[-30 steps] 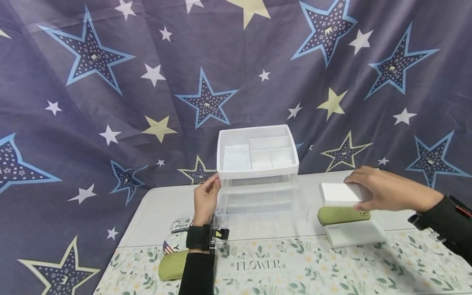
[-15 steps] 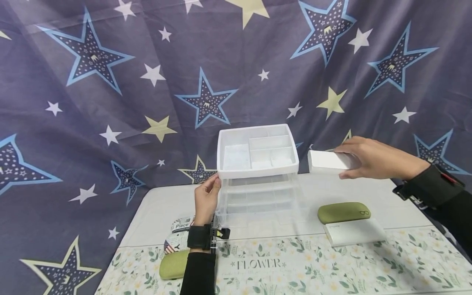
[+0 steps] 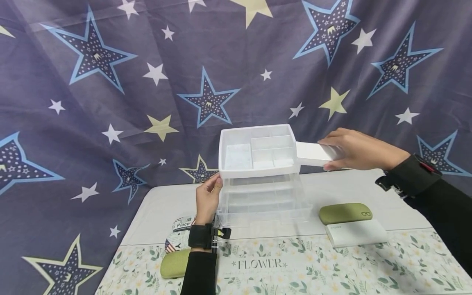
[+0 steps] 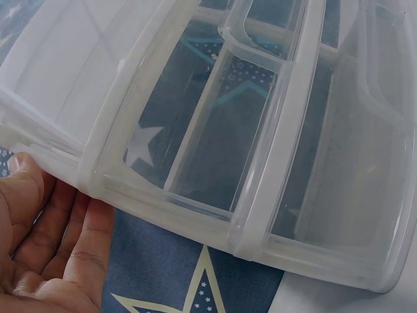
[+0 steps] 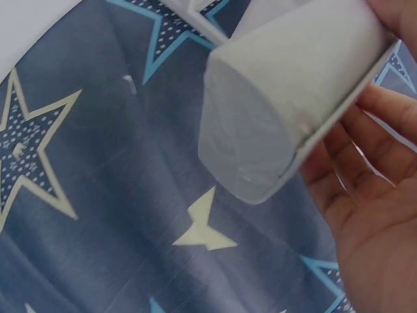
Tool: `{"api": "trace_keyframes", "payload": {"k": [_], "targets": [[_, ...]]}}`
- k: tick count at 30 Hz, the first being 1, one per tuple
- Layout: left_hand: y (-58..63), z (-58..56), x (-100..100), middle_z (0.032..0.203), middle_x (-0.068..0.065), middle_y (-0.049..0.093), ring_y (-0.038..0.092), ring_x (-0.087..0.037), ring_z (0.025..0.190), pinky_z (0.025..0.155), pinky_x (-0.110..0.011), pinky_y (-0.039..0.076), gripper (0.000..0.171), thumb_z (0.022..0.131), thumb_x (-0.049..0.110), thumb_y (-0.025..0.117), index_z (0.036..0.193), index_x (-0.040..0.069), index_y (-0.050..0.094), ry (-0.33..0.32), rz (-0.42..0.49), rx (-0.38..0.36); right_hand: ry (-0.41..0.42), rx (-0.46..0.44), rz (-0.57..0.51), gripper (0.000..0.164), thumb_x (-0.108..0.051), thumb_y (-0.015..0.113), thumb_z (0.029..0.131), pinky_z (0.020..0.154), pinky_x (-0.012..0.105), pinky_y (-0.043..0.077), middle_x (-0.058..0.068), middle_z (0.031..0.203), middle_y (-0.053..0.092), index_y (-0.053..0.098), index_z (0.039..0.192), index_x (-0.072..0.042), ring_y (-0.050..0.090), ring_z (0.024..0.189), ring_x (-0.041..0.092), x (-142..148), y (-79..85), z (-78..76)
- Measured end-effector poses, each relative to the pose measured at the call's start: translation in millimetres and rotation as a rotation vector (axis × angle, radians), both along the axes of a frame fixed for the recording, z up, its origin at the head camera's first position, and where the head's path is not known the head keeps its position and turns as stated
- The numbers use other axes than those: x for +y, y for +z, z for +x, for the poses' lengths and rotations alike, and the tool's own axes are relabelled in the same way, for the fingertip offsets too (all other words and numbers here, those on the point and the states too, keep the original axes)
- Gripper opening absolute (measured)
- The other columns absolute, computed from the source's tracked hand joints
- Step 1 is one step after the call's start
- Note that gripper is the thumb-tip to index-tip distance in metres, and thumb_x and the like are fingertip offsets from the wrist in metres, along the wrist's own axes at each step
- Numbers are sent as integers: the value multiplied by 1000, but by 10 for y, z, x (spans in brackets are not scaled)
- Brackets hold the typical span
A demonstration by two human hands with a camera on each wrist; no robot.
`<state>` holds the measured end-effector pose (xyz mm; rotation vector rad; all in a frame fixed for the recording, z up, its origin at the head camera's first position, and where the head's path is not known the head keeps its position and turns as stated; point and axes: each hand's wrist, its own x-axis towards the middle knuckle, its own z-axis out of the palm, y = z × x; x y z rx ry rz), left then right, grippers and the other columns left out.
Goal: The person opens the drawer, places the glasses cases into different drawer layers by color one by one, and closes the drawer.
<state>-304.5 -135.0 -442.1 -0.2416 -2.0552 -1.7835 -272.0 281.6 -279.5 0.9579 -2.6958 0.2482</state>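
Observation:
A storage organizer with clear drawers (image 3: 259, 198) and a white divided top tray (image 3: 259, 172) stands mid-table. My left hand (image 3: 207, 200) holds its left side just below the tray's corner. Thumb and fingers of that left hand (image 4: 55, 238) are at the frame of the organizer (image 4: 251, 238) in the left wrist view. With my right hand (image 3: 363, 149) I grip a white box (image 3: 313, 153), level with the tray's right rim; whether they touch I cannot tell. Up close, the right hand (image 5: 374, 189) has thumb and fingers on opposite sides of the box (image 5: 293, 72).
Right of the organizer lie a green glasses case (image 3: 344, 214) and a white flat box (image 3: 355, 233). Another green case (image 3: 174, 264) and a printed pouch-like item (image 3: 177, 241) lie left, partly behind my left arm. A star-patterned curtain (image 3: 121, 102) hangs behind the table.
My right hand has lifted the white box from beside the green glasses case and carried it up and left to the tray's right side. The left hand has stayed on the organizer.

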Motion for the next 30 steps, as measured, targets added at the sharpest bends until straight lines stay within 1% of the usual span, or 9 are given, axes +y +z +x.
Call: {"api": "trace_keyframes", "payload": {"k": [5, 10, 14, 20, 25, 30], "targets": [[9, 1, 9, 136, -18, 64, 60, -34, 128, 107, -44, 50, 34, 102, 15, 65, 128, -6, 67, 13, -4, -3, 13, -23, -1, 66, -32, 90, 80, 77, 38, 56, 12, 123, 66, 66, 133, -1, 59, 104, 24, -177, 34, -50], [10, -4, 15, 136, -18, 64, 61, -34, 128, 107, -43, 51, 33, 102, 14, 65, 128, -6, 67, 17, 3, -11, 69, -10, -4, 65, -34, 89, 82, 81, 38, 54, 11, 123, 67, 66, 133, -1, 59, 109, 24, -342, 41, -104], [7, 4, 10, 137, -18, 64, 60, -33, 129, 108, -43, 50, 34, 102, 15, 65, 129, -5, 67, 9, -2, -8, 102, -3, -18, 64, -34, 90, 81, 81, 39, 54, 10, 121, 67, 68, 132, -2, 58, 109, 23, -457, 31, -121], [-8, 4, 11, 136, -18, 64, 60, -34, 128, 107, -41, 50, 33, 102, 14, 65, 128, -6, 67, 6, 12, 1, 149, -7, -23, 60, -36, 87, 83, 80, 38, 53, 10, 121, 66, 68, 131, -4, 57, 108, 22, -638, 8, -144], [-10, 8, 20, 134, -19, 65, 61, -34, 127, 106, -44, 51, 33, 102, 15, 64, 128, -5, 67, 0, -10, 18, 167, -21, -35, 63, -37, 87, 83, 83, 39, 51, 10, 125, 65, 67, 132, -3, 57, 112, 24, -773, 28, -162], [-9, 2, 23, 136, -18, 65, 61, -35, 127, 106, -45, 51, 35, 103, 17, 64, 129, -5, 67, 12, -26, 18, 192, -45, -34, 64, -39, 86, 84, 86, 39, 52, 12, 128, 64, 67, 134, -3, 58, 116, 26, -913, 22, -199]]}}
